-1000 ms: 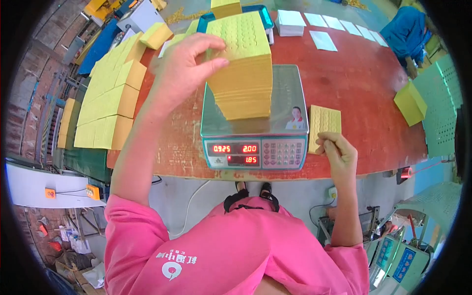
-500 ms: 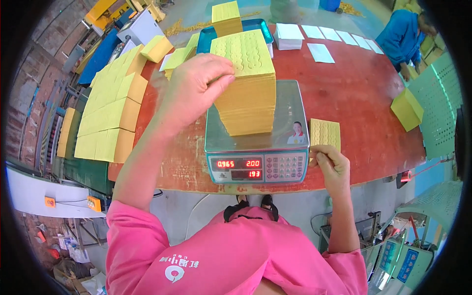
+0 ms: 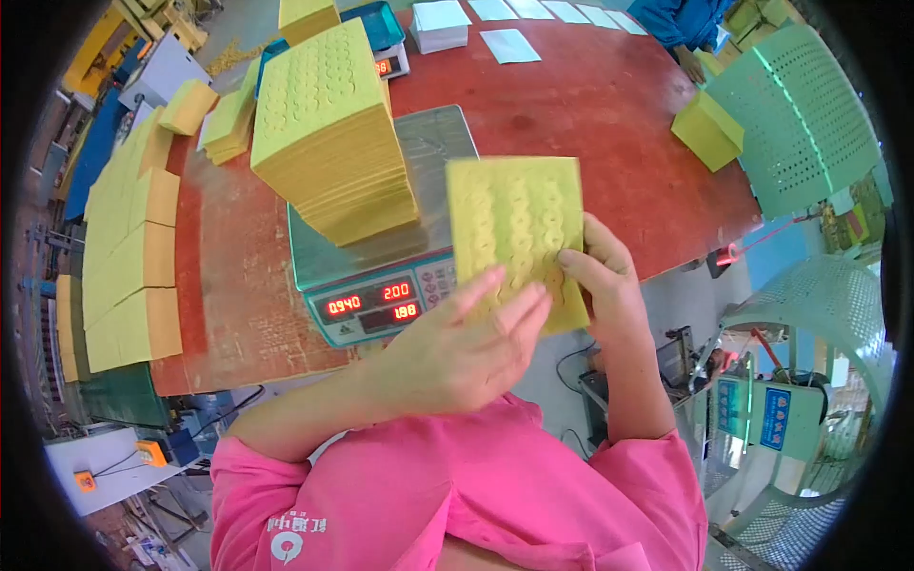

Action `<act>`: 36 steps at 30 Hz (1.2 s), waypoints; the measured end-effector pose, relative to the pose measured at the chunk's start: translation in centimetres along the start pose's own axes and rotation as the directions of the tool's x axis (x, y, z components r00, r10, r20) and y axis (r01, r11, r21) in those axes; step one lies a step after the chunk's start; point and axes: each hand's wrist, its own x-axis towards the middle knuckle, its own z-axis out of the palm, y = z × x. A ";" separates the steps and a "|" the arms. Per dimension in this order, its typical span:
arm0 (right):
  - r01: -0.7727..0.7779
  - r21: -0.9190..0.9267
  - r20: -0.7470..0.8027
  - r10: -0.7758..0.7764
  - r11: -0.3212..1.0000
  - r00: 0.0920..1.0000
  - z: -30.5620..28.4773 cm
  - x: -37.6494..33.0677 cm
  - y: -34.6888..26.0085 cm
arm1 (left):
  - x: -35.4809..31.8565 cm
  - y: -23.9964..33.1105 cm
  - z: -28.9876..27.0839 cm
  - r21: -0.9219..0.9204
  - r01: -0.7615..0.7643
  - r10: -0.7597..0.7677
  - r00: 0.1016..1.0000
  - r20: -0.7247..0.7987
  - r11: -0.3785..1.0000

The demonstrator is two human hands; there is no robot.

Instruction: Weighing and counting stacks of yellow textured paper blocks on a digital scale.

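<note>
A thin yellow sheet of paper stamped with rows of curved cuts (image 3: 514, 214) is raised in front of my chest, perhaps one of a few together. My right hand (image 3: 609, 285) grips its right edge, thumb on the face and fingers behind. Across its lower part reaches my left hand (image 3: 476, 347), fingers stretched out and apart, at or just in front of the paper. A tall stack of the same yellow paper (image 3: 333, 152) stands on the digital scale (image 3: 443, 143), whose red display is lit.
Yellow paper bundles (image 3: 133, 257) line the red table's left side (image 3: 238, 314). White sheets (image 3: 511, 46) and a white stack (image 3: 440, 27) lie at the back. A yellow block (image 3: 707, 131) sits by a green perforated guard (image 3: 800, 114) at right, near a person in blue (image 3: 676, 24).
My left hand has left the stack on the scale and come down to the sheet. My right hand has lifted the yellow paper from beside the scale. The view has shifted right.
</note>
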 end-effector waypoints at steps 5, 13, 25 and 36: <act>-0.022 -0.272 -0.220 -0.040 0.962 0.975 -9.3 3.2 0.6 | -2.5 0.2 0.8 -0.283 0.394 -0.370 0.919 0.135 0.874; -0.114 -0.308 -0.261 0.032 0.944 0.965 -13.9 8.0 5.3 | -12.8 3.1 -1.5 -0.225 0.802 -0.785 0.593 0.178 0.554; -0.185 -0.486 -0.253 0.065 0.854 0.965 -13.8 10.2 7.0 | -15.2 4.9 -2.0 -0.250 0.919 -0.936 0.338 0.095 0.306; -0.142 -0.915 -0.225 -0.184 0.377 0.957 -14.2 9.1 7.0 | -15.5 5.2 -2.7 -0.214 0.940 -0.952 0.291 0.095 0.266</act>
